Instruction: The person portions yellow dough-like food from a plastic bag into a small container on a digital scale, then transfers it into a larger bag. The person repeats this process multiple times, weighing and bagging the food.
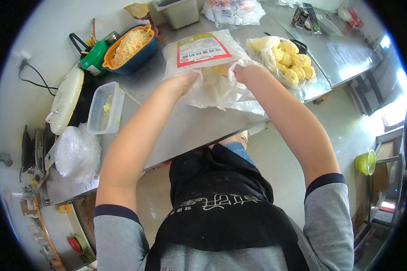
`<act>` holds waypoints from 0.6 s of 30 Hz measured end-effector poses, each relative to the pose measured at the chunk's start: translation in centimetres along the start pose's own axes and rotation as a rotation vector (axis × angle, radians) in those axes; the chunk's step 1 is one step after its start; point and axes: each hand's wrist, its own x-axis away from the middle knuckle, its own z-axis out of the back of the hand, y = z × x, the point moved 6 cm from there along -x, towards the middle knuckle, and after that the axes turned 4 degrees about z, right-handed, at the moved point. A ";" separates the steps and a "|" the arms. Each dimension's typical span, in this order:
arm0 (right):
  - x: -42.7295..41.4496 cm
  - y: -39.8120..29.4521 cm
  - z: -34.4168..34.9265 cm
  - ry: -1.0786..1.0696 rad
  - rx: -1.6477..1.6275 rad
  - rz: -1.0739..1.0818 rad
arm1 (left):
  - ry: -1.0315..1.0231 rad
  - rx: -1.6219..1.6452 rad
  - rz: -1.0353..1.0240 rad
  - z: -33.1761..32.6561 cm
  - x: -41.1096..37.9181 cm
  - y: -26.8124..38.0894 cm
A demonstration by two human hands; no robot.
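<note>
A large clear plastic bag (pixel 210 93) lies on the steel table before me, its mouth towards me. My left hand (pixel 186 81) grips the bag's left edge, with the fingers partly hidden by plastic. The right edge is gripped by my right hand (pixel 241 73), whose fingertips are also covered. Pale yellow pieces show dimly through the plastic between my hands. Just beyond them lies a labelled plastic package of mozzarella cheese (pixel 198 50). To the right of my right hand, a clear bag holds several yellow dough-like balls (pixel 291 61).
Shredded pale food fills an orange basket (pixel 108 64) in a blue basin (pixel 135 66) at the back left. Nearer stand a plastic container (pixel 119 115) with yellow crumbs and bundled plastic bags (pixel 76 152). A glass jug (pixel 224 20) and grey bin (pixel 181 17) stand behind.
</note>
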 end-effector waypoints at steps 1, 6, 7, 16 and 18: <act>-0.2 0.0 -0.1 0.002 -0.002 0.032 | -0.008 0.136 0.024 0.1 0.1 -0.1; -0.2 -0.2 -0.6 0.045 0.012 0.170 | -0.376 0.494 -0.022 -1.2 1.4 0.2; -0.2 -0.3 -0.4 0.058 0.014 0.196 | -0.306 0.475 -0.001 -1.1 1.9 0.0; 0.0 -0.6 -1.0 0.156 0.027 0.364 | -0.313 0.682 0.130 -2.7 12.0 0.3; -0.7 -0.8 -1.8 0.134 0.024 0.410 | -0.364 0.716 0.109 -1.5 15.8 0.8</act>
